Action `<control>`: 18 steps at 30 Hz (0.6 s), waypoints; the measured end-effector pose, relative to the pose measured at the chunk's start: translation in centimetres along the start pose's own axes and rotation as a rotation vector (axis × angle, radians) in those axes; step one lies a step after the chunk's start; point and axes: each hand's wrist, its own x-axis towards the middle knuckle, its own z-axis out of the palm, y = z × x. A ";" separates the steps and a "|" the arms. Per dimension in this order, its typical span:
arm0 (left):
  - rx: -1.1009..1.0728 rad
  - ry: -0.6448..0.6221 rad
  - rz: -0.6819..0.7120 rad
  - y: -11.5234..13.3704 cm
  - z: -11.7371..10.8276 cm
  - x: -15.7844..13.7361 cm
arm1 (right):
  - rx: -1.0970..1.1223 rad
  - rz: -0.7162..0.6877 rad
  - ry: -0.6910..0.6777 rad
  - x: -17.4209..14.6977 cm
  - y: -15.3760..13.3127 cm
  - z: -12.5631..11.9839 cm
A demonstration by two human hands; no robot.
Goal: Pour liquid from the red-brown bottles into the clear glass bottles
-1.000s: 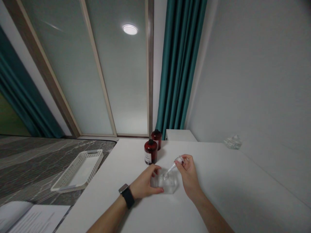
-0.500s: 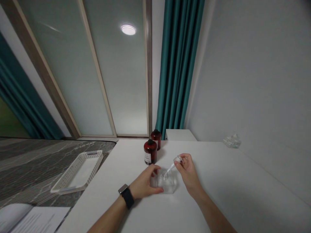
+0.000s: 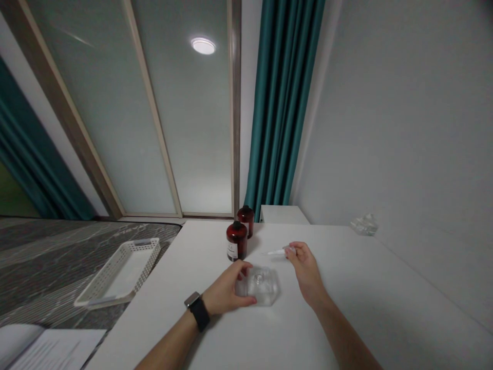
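My left hand (image 3: pixel 231 290) curves around the left side of a clear, faceted glass bottle (image 3: pixel 265 288) standing on the white table, thumb and fingers on its wall. A small round opening shows on top of the bottle. In my right hand (image 3: pixel 306 270), pinched between thumb and fingers, is a thin whitish stem with a wider end piece (image 3: pixel 276 252). It lies nearly level, its tip pointing left, above and beyond the bottle and apart from it. Whether it is a dropper or a wick, I cannot tell.
Two dark red-brown bottles (image 3: pixel 236 241) with black tops stand behind my left hand. A clear, crumpled-looking object (image 3: pixel 364 225) sits by the wall at the table's far right. Left of the table are a white perforated basket (image 3: pixel 121 275) and open printed pages (image 3: pixel 61 349).
My right hand has lifted the thin stem out of the glass bottle's opening and swung it from slanting to nearly level. My left hand stays on the bottle.
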 end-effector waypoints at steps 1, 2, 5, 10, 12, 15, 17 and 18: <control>-0.002 -0.002 0.001 0.0 0.0 0.0 | -0.039 -0.019 0.003 0.2 0.3 -0.2; -0.002 -0.003 0.001 0.1 0.0 0.0 | -0.084 -0.044 0.003 0.4 0.7 -0.3; 0.001 -0.002 -0.007 0.4 -0.1 0.1 | -0.227 -0.134 -0.020 0.8 1.6 -0.5; 0.000 0.001 -0.007 0.5 0.0 0.1 | -0.400 -0.248 -0.135 1.1 3.0 0.0; -0.001 0.007 -0.004 0.5 0.0 0.1 | -0.447 -0.272 -0.171 1.1 3.4 0.1; 0.001 0.005 0.005 0.3 0.0 0.1 | -0.495 -0.292 -0.212 1.0 3.9 0.2; 0.005 0.003 0.012 0.2 0.0 0.1 | -0.518 -0.297 -0.224 0.9 4.1 0.2; 0.008 0.002 0.017 0.2 0.0 0.1 | -0.528 -0.298 -0.226 0.9 4.2 0.2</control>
